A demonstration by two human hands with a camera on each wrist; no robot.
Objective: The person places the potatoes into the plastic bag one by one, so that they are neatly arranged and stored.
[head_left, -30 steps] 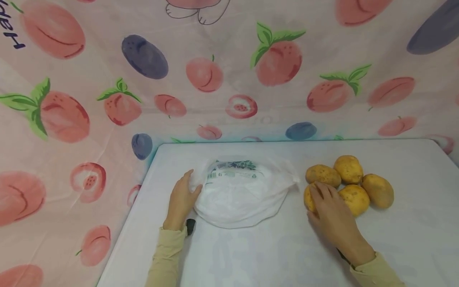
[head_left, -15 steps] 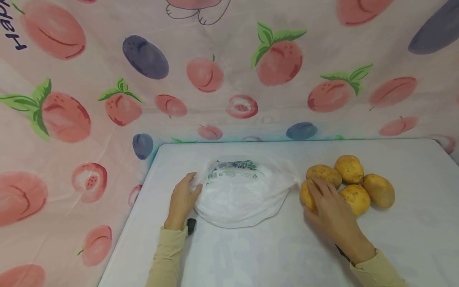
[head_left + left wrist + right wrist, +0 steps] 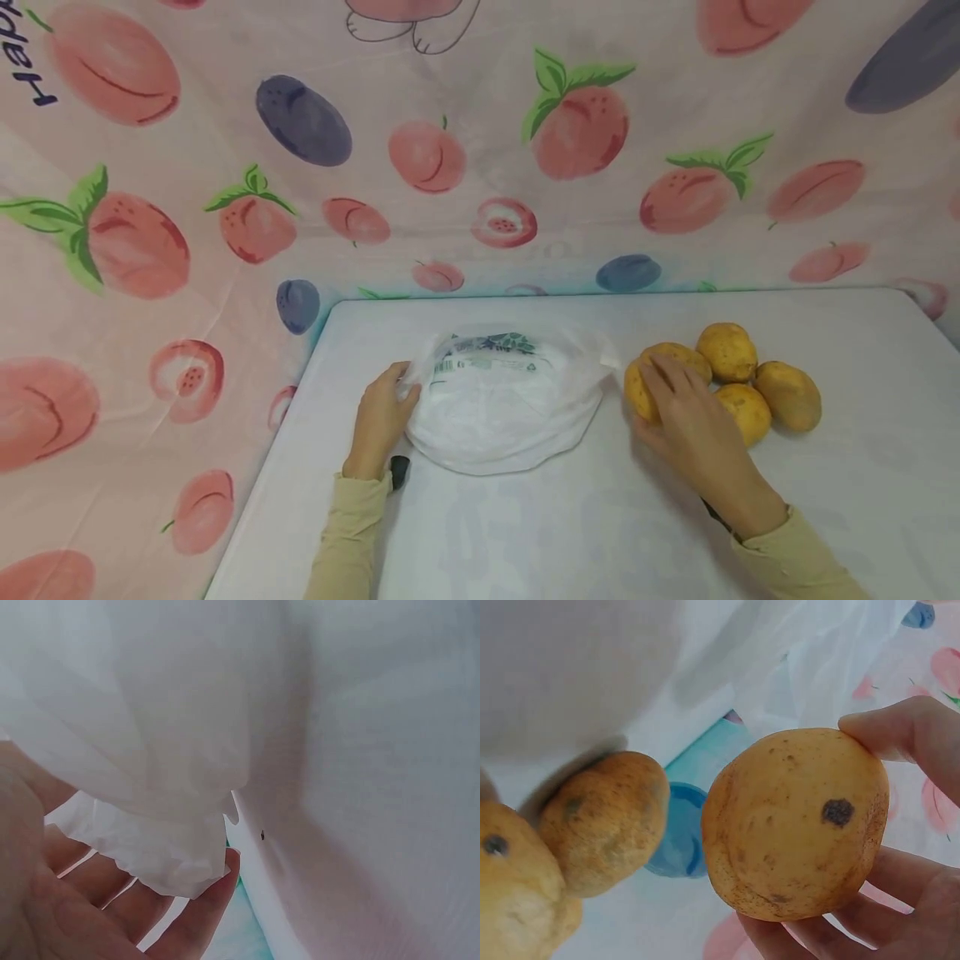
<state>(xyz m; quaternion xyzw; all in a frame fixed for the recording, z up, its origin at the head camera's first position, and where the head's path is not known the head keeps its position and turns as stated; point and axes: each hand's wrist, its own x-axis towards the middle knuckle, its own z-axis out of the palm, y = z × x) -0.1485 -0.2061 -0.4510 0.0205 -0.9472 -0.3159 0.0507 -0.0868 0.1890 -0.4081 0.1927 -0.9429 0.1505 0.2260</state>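
Note:
My right hand point(image 3: 697, 437) grips a yellow potato point(image 3: 799, 825) between thumb and fingers; the right wrist view shows a dark spot on its skin. In the head view it is just left of the other potatoes point(image 3: 727, 352), which lie grouped on the table. A white plastic bag point(image 3: 502, 425) with green print lies in the middle, its twisted right end close to the held potato. At the bag's left edge rests my left hand point(image 3: 381, 425), its fingers loosely bent. The left wrist view shows the thin bag edge point(image 3: 172, 862) against those fingers, with the thumb mostly hidden.
The white-covered table point(image 3: 555, 533) meets a fabric backdrop point(image 3: 465, 100) printed with peaches and blue fruit along its back and left sides. A dark strap piece point(image 3: 400, 472) shows beside the left wrist.
My right hand has moved slightly left and away from me with the potato, separating it from the group. The left hand has stayed at the bag's edge, its fingers shifting slightly.

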